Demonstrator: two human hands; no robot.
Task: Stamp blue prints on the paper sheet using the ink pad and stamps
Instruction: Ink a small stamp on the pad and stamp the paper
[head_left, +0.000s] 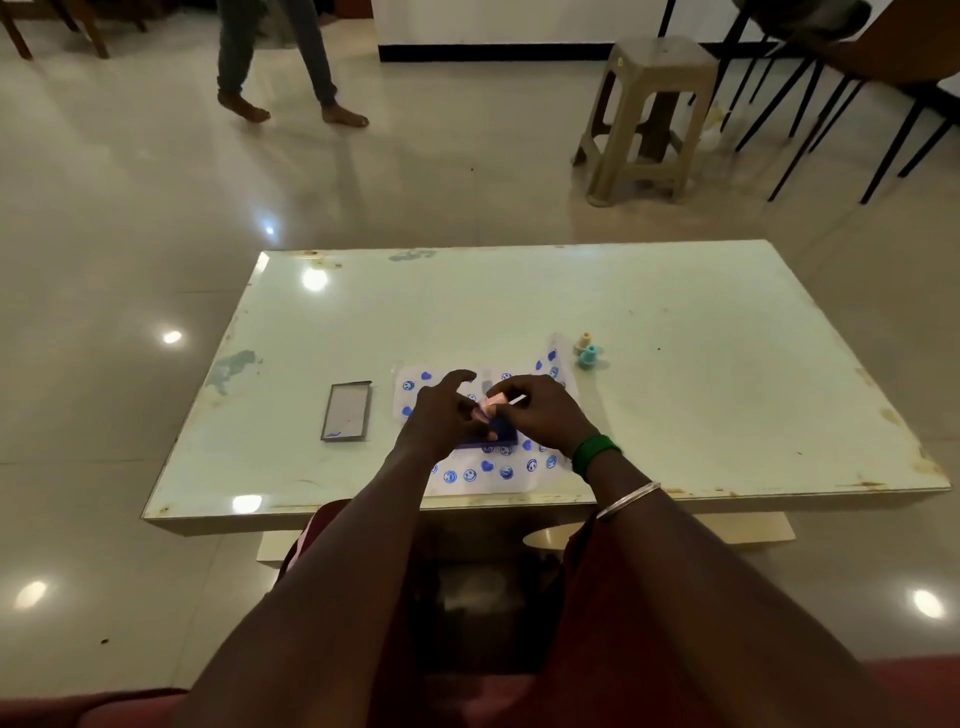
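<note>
A white paper sheet (483, 480) covered with several blue smiley and heart prints lies near the table's front edge. On it sits a dark blue ink pad (505, 432), partly hidden by my hands. My right hand (540, 413) grips a small pink stamp (492, 402) right above the pad. My left hand (441, 415) touches the same stamp from the left, index finger raised. Two more stamps stand past the sheet's far right corner: a teal stamp (587, 357) and a peach stamp (583, 342).
The ink pad's lid (346, 411) lies open-side up on the pale table (675, 364), left of the sheet. Beyond the table are a plastic stool (644, 119), black chair legs (831, 104), and a person's legs (291, 67) walking on the tiled floor.
</note>
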